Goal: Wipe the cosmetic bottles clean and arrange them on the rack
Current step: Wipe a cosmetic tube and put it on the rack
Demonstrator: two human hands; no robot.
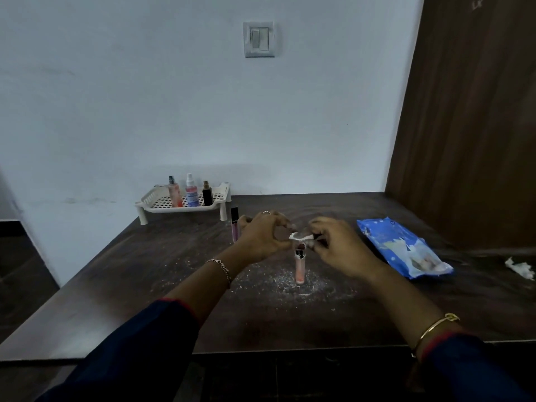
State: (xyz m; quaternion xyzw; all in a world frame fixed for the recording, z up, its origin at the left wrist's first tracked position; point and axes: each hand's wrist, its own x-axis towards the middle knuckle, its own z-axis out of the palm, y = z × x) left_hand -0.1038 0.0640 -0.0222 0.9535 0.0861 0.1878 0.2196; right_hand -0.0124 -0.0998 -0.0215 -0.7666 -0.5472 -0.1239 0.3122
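My left hand (262,236) and my right hand (339,246) meet above the table's middle and pinch a small white wipe (301,236) between their fingertips. Just under the wipe a slim peach-pink bottle (300,268) stands upright on the dusty table (145,271). A purple tube with a black cap (234,224) stands behind my left hand. The white perforated rack (162,203) sits at the back left and holds three upright bottles: a pink one (175,192), a clear spray with a blue label (191,191) and a black one (207,194).
A blue pack of wipes (403,246) lies to the right of my right hand. A crumpled white wipe (520,268) lies at the far right edge. White dust is scattered around the peach bottle. A brown door (470,111) stands at the right.
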